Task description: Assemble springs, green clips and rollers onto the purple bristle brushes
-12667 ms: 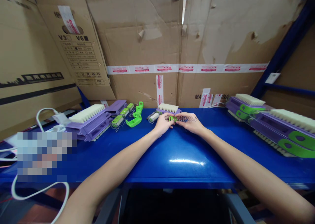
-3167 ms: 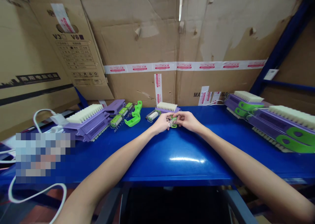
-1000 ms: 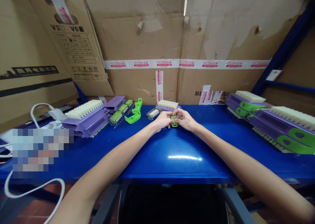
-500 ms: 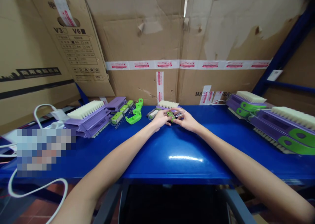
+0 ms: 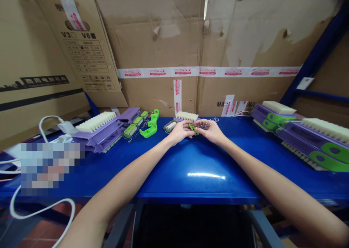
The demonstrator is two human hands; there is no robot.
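Observation:
Both my hands meet above the blue table, near its back. My left hand [image 5: 180, 131] is closed round a small green plastic part [image 5: 193, 128] with holes in it. My right hand [image 5: 212, 132] pinches a thin metal coil spring [image 5: 204, 123] against the right side of that part; the spring's free end sticks out past my fingers. Just behind lies a purple brush piece with cream bristles [image 5: 187, 116], partly hidden by my hands. A small metal-framed block [image 5: 170, 127] rests left of my left hand.
Purple brush pieces [image 5: 94, 135] are stacked at the left, beside a row of green-topped blocks [image 5: 131, 130], springs and green handles [image 5: 148, 131]. More purple brushes with green ends [image 5: 308, 139] lie at the right. A white cable [image 5: 40, 207] hangs over the left edge. Cardboard [image 5: 158, 44] stands behind.
The green part has turned in my hands. The spring now stretches longer to the right, and my right hand has shifted slightly right.

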